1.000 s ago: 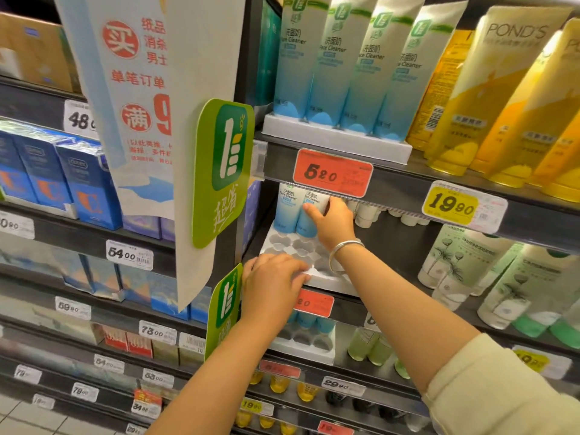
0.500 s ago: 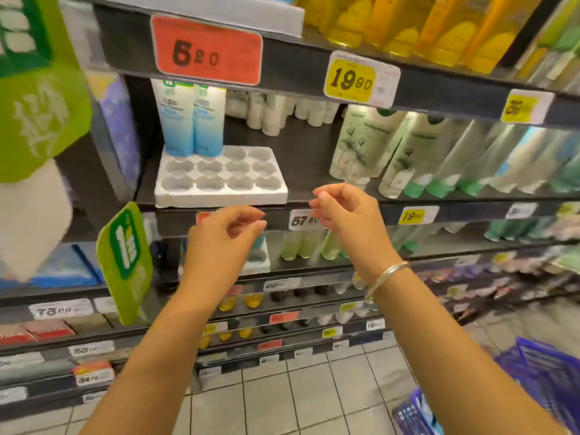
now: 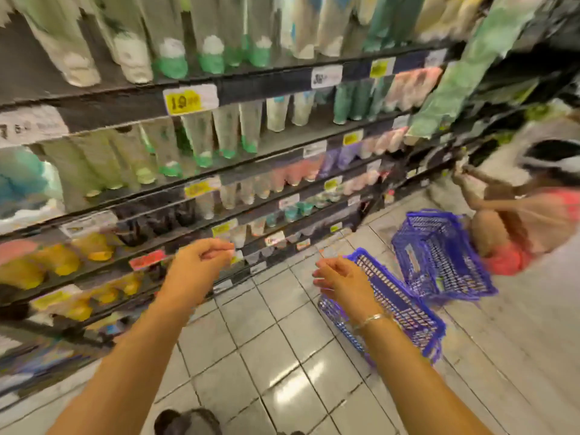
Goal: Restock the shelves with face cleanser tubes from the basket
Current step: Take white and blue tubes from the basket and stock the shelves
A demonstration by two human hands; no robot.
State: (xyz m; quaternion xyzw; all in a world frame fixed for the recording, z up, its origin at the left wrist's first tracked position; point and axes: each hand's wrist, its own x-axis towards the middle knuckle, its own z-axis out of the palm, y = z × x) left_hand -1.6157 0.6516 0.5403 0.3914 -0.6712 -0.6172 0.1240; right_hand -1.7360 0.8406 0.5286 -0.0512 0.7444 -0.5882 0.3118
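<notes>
Your left hand [image 3: 201, 262] and right hand [image 3: 340, 277] hang apart in mid-air, fingers loosely curled, holding nothing. Right hand sits above the near blue basket [image 3: 405, 312] on the tiled floor [image 3: 266, 356]; contents too blurred to tell. Second blue basket [image 3: 439, 255] just beyond. Shelves [image 3: 251, 86] of tubes [image 3: 251, 127] to your left, blurred.

arms: bare, sleeveless in view | right wrist: thin silver bracelet [image 3: 371, 319]
</notes>
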